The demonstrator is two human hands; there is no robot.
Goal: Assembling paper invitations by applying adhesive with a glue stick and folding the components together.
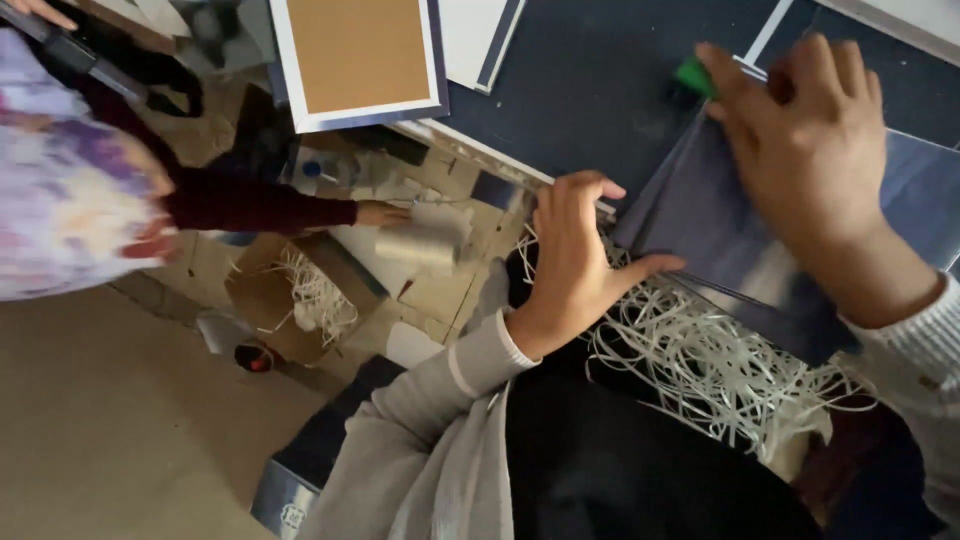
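Observation:
My right hand (805, 135) lies over a dark blue sheet (715, 225) and its fingertips grip a small green tool (693, 75) at the sheet's far corner. The sheet lies slanted across the edge of a dark blue work surface (590, 85). My left hand (573, 255) rests at that edge, with its fingers curled and its thumb stretched out to touch the sheet's near corner. It holds nothing. Below both hands lies a tangle of thin white paper strips (705, 365).
Another person in a purple-and-white top reaches in from the left with a dark red sleeve (250, 205), hand on a grey roll (420, 245). A white-framed brown board (360, 55) lies at the top. A cardboard box (295, 295) with strips stands on the floor.

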